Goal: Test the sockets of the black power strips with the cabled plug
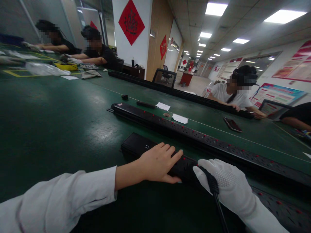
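A long black power strip (pixel 137 144) lies across the table in front of me, marked "L1" near its left end. Bare and laid over the strip, my left hand (pixel 157 161) grips it with the thumb on the near side and the fingers on the far side. My right hand (pixel 224 178), in a white dotted glove, is closed around a black plug (pixel 211 182). The plug's cable (pixel 220 210) runs down toward me. The plug is against the strip's socket face; how deep its pins sit is hidden.
Behind lies a second long power strip (pixel 175 124) with red lights. Paper slips (pixel 179 118), a phone (pixel 232 124) and a small black part (pixel 124 97) are beyond it. A co-worker (pixel 239 94) handles another long black bar (pixel 155 86). Two more people sit at the far left.
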The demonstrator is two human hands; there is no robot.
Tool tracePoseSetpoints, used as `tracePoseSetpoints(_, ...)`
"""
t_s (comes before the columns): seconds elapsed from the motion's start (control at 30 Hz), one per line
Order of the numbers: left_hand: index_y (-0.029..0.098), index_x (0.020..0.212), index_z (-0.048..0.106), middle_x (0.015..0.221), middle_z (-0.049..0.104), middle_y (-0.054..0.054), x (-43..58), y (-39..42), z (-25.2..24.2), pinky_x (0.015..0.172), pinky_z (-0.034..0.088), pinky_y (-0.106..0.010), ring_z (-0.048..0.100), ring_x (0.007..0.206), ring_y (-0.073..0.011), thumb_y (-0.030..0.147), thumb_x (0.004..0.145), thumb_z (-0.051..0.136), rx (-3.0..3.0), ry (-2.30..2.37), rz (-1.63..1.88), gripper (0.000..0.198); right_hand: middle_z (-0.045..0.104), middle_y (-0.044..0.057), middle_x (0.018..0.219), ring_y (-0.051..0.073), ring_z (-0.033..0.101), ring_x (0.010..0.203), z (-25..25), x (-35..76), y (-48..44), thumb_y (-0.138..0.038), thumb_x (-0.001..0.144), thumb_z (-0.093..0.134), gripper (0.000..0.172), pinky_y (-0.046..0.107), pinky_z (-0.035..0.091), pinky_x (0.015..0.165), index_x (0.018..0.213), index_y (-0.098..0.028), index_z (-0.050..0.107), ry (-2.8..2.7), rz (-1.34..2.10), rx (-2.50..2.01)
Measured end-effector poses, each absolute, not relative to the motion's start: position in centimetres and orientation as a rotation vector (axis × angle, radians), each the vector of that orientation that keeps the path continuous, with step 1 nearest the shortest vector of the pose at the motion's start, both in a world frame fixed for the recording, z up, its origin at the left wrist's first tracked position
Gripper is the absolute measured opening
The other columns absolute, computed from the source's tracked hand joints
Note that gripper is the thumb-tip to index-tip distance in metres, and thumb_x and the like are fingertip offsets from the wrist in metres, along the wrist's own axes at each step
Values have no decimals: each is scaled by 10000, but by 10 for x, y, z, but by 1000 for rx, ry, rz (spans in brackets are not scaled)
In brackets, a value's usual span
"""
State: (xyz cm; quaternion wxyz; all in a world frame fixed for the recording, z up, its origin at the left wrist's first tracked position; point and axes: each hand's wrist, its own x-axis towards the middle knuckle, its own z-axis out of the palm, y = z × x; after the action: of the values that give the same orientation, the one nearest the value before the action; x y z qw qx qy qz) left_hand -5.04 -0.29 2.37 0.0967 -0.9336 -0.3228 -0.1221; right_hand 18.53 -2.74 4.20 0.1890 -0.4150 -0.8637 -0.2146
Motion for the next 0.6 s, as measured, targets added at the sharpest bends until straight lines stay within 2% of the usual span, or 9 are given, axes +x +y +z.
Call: tracePoseSetpoints(0.6,92,1296,370,1143,538,-165,-51,-2,23,762,434,-368,546,950,-267,681,808,299,-2782,-957,-343,769,634,21,693,113,566,589,43,186,-28,-404,807,543,254,226,376,560,869,-181,649,-2412,-594,-1137)
